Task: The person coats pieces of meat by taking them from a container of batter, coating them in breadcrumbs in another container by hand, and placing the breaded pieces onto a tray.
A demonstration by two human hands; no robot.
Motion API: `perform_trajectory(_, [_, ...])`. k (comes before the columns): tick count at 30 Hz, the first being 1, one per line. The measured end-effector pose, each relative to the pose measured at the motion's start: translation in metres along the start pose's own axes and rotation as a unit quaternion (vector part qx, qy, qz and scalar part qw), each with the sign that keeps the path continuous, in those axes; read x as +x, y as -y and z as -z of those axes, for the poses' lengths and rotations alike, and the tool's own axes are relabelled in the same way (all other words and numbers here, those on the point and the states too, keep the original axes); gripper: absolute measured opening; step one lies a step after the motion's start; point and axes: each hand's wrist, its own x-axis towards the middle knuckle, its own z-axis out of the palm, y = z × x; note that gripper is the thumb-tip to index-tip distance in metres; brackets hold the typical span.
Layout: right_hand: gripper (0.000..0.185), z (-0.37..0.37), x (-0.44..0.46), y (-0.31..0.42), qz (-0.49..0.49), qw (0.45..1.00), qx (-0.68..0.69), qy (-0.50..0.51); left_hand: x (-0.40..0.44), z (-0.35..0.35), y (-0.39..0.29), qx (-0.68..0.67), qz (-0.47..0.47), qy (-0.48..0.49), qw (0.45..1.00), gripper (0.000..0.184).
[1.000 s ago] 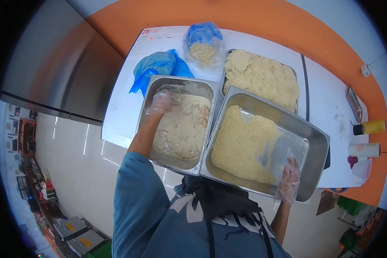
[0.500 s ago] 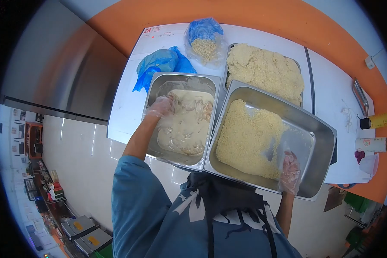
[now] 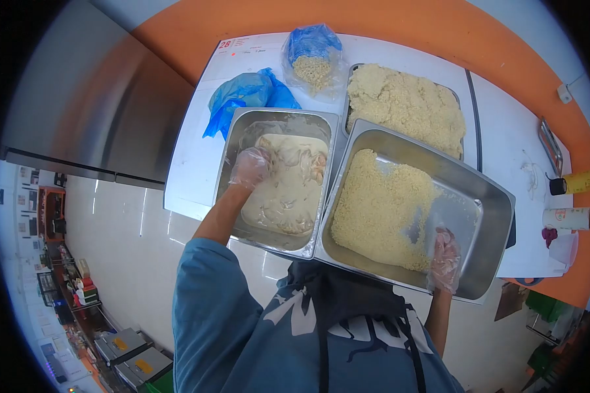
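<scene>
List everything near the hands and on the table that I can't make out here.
All in the head view:
- Left hand's fingertips: hidden by the hand itself.
- Pieces in the pale batter: coated, so their kind is unclear.
- Blue bag's contents, if any: hidden by its plastic.
- Small print at the table's far-left corner: too small to read.

Batter pan (image 3: 275,240) set left of frame centre, crumb pan (image 3: 491,226) placed just right of it. Crumb heap (image 3: 406,108) piled behind crumb pan, two bags (image 3: 313,56) placed behind batter pan on bench (image 3: 189,164).
</scene>
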Motion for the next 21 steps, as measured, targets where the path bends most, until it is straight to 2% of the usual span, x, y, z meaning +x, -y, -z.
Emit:
perform_trajectory(2, [0.044, 0.0, 0.0, 0.0, 0.0, 1.0, 0.003, 0.0, 0.006, 0.007, 0.025, 0.234, -0.003, 0.048, 0.971, 0.006])
perform_trajectory(4, [0.048, 0.001, -0.001, 0.001, -0.002, 1.0, 0.01, 0.011, 0.01, 0.006, 0.014, 0.379, -0.013, 0.082, 0.921, 0.006])
perform_trajectory(5, [0.048, 0.001, -0.001, 0.001, -0.003, 1.0, 0.005, 0.007, 0.011, 0.006, 0.002, 0.411, -0.022, 0.093, 0.907, 0.006])
perform_trajectory(10, [0.048, 0.006, -0.001, 0.012, -0.018, 0.999, -0.023, 0.013, 0.017, 0.015, -0.015, 0.465, -0.031, 0.14, 0.874, 0.009])
perform_trajectory(13, [0.046, 0.004, -0.002, 0.009, -0.028, 1.0, 0.005, 0.011, 0.017, 0.019, -0.039, 0.549, -0.103, 0.175, 0.811, 0.011])
perform_trajectory(15, [0.043, 0.001, -0.002, -0.002, 0.015, 1.0, -0.019, -0.013, 0.018, 0.021, -0.057, 0.601, -0.151, 0.193, 0.761, 0.013])
perform_trajectory(16, [0.041, -0.001, -0.001, -0.004, 0.037, 0.999, -0.031, -0.026, 0.016, 0.017, -0.065, 0.6, -0.144, 0.176, 0.767, 0.012])
perform_trajectory(18, [0.042, 0.002, -0.001, 0.0, 0.015, 1.0, -0.021, -0.012, 0.01, 0.007, -0.078, 0.597, -0.132, 0.142, 0.778, 0.011])
perform_trajectory(21, [0.043, 0.002, -0.001, -0.002, 0.003, 1.0, -0.021, -0.004, 0.003, 0.011, -0.027, 0.593, -0.142, 0.127, 0.782, 0.01])
